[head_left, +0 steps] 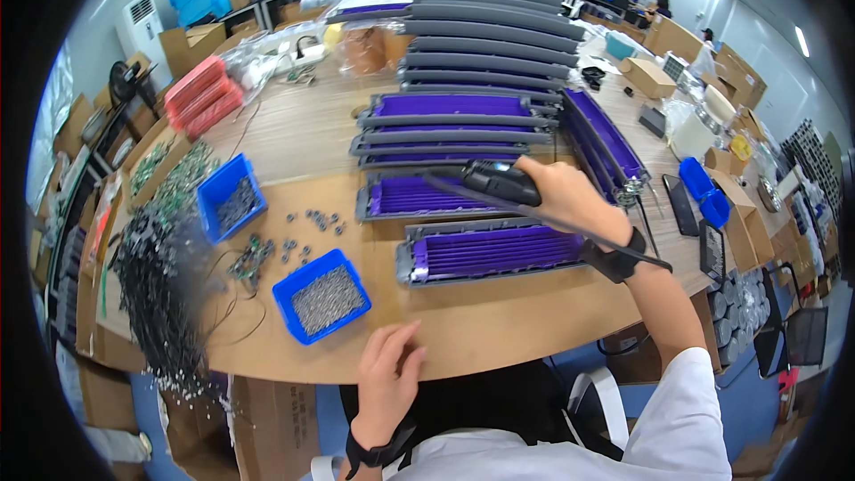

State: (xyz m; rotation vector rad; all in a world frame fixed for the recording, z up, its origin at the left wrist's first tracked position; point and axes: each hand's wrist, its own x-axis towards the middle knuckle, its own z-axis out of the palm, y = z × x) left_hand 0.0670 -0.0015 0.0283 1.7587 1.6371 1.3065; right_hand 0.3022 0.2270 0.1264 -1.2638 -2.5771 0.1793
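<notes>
In my right hand is a black handheld power tool, probably an electric screwdriver, its front pointing left and a dark cord trailing from it. The fingers wrap round its rear. It is over the rear edge of the nearest long grey housing, which has a purple ribbed inside. Whether its tip touches anything I cannot tell. At the table's front edge rests my left hand, holding nothing, thumb apart from the loosely bent fingers. Nearest to it is a blue bin full of small metal screws.
Behind, several more grey and purple housings lie in rows. One purple housing stands slanted at right. Another blue bin, loose small grey parts and a bundle of black wires lie left. Blue cases sit far right.
</notes>
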